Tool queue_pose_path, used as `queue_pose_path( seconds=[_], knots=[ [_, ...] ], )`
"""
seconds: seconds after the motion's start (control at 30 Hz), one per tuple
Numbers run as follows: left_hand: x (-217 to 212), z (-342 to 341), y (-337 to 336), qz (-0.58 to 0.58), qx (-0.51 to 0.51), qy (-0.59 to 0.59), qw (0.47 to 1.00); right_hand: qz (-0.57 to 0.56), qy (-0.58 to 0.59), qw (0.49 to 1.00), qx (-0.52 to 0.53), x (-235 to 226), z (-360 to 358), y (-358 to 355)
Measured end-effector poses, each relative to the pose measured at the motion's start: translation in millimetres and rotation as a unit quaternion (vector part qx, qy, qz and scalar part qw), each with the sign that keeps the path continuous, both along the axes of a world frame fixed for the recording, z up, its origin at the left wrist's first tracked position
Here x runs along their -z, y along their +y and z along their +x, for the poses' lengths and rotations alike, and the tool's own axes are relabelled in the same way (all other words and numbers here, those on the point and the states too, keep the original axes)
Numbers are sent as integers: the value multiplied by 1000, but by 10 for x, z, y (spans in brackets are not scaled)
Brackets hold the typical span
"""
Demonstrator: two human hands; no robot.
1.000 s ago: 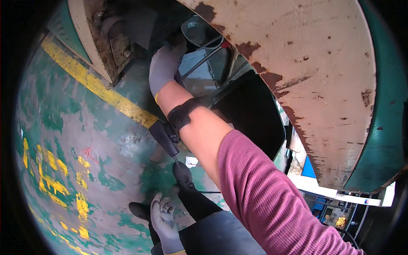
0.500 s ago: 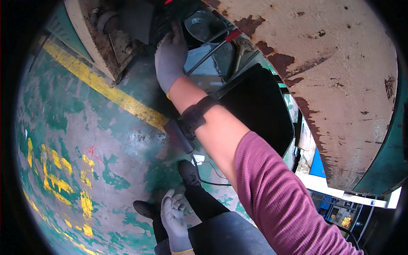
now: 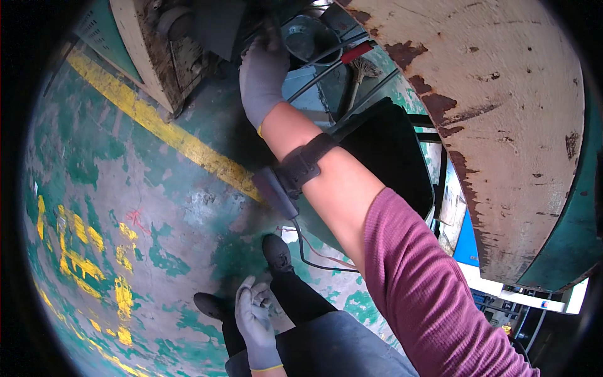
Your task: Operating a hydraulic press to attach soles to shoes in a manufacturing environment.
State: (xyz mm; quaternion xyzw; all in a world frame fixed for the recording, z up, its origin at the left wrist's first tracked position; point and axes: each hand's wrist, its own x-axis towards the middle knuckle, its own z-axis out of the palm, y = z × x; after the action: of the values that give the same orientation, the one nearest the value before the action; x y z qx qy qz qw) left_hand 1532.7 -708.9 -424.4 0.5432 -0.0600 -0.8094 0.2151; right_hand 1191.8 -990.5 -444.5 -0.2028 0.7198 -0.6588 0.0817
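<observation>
My right hand (image 3: pixel 264 81), in a grey glove, reaches far forward into a shaded gap in the machinery. Its fingers fade into the dark, so their grip and anything in them are hidden. Just to its right lie a round metal pan (image 3: pixel 304 41) and a rod with a red handle (image 3: pixel 357 52). A black device (image 3: pixel 275 191) with a cable is strapped to my right forearm. Low in the view, my left hand (image 3: pixel 254 320), gloved too, hangs in front of my legs, its fingers loosely bent and apart, with nothing in them.
A large rusty cream panel (image 3: pixel 502 125) curves along the right. Below the rod are a brush (image 3: pixel 364 68) and a black bin-like object (image 3: pixel 383 163). A cream machine corner (image 3: pixel 157 75) stands at far left, beside a yellow line (image 3: pixel 151 125) on the worn green floor.
The view has turned slightly, so the machinery and my right arm appear farther right. My right fingers show less clearly in the shade. My left hand stays almost the same.
</observation>
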Motion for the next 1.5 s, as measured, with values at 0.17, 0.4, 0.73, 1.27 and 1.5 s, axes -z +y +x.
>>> queue_pose_path(
  seconds=[0.17, 0.4, 0.73, 1.27, 1.5],
  knots=[
    [3, -59, 20, 9, -8, 10, 1000, 4, 208, 977, 37, 102, -314, 42],
    [32, -88, -15, -5, -21, 37, 999, 110, 268, 957, 1, -54, -369, 150],
    [566, 752, 788, -84, 5, -126, 988, 250, -3, 964, -92, -1089, 2014, 1917],
    [-2509, 2595, 439, -121, 552, -141, 813, 560, -66, 735, -377, -4048, 2491, 5786],
    [-2755, 2820, 689, -313, 794, -97, 511, 660, -242, 602, -377, -3847, 3222, 7310]
  ],
)
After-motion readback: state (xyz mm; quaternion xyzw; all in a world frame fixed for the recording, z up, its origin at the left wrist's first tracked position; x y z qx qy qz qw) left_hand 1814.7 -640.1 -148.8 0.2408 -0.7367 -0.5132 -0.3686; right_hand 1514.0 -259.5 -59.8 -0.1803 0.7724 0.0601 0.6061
